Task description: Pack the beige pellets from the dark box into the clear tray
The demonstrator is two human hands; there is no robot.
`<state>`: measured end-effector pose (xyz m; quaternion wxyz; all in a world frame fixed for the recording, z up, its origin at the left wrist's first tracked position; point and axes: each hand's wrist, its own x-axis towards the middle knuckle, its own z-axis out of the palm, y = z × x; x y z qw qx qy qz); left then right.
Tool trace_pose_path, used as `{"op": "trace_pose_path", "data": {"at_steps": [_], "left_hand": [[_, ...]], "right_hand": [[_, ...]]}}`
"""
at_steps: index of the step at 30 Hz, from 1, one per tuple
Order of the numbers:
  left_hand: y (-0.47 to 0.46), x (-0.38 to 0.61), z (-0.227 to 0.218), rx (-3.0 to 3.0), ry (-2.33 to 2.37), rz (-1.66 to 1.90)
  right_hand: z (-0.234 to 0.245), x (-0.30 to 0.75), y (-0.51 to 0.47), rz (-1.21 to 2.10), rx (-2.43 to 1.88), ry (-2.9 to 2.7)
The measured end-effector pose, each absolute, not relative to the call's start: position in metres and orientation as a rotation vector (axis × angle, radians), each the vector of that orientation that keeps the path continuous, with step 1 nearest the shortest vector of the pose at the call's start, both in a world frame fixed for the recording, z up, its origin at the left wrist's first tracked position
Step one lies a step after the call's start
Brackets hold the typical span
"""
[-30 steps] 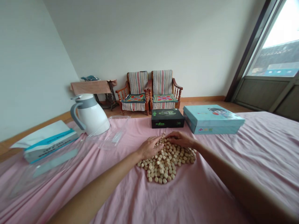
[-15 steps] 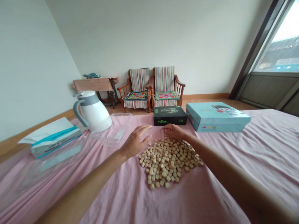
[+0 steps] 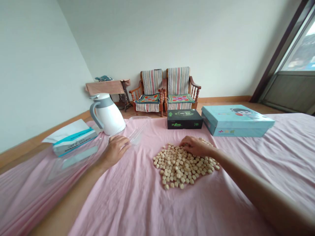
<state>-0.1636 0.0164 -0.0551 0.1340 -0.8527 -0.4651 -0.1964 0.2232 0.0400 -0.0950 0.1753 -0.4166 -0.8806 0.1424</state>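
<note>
Small pale wooden cubes (image 3: 176, 164) with rounded edges lie in a spread heap on the pink cloth. At the far side of this heap, my right hand (image 3: 197, 146) bends its fingers down among the cubes. Its fingertips are partly hidden, so what they pinch is unclear. My left hand (image 3: 115, 150) is at the near left edge of a clear plastic tray (image 3: 139, 132), its thumb apart from the fingers. I cannot tell whether it touches the tray.
A white-and-grey jug (image 3: 109, 114) stands beyond my left hand, beside a tissue pack (image 3: 75, 139) and another clear plastic piece (image 3: 80, 157). A black box (image 3: 184, 119) and a light blue box (image 3: 238, 126) sit behind the heap. Two wooden armchairs (image 3: 180, 82) stand against the wall.
My left hand has moved left, away from the cubes to the clear tray. My right hand has come down from beside the black box onto the heap. The view has shifted slightly left.
</note>
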Motion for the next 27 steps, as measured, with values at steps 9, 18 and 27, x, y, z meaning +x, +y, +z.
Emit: {"op": "trace_pose_path", "data": {"at_steps": [9,18,27], "left_hand": [[-0.053,-0.098,-0.048,-2.663,-1.106,-0.42],[-0.077,-0.08,-0.041,-2.722,-1.327,-0.77],[-0.01,-0.135,-0.03,-2.361,-2.063,-1.619]], "right_hand": [[-0.093,0.219,0.031,0.367,-1.189,-2.477],[-0.095,0.22,0.03,0.366,-1.273,-2.35],[-0.081,0.184,0.046,0.344,-1.445,-2.293]]}}
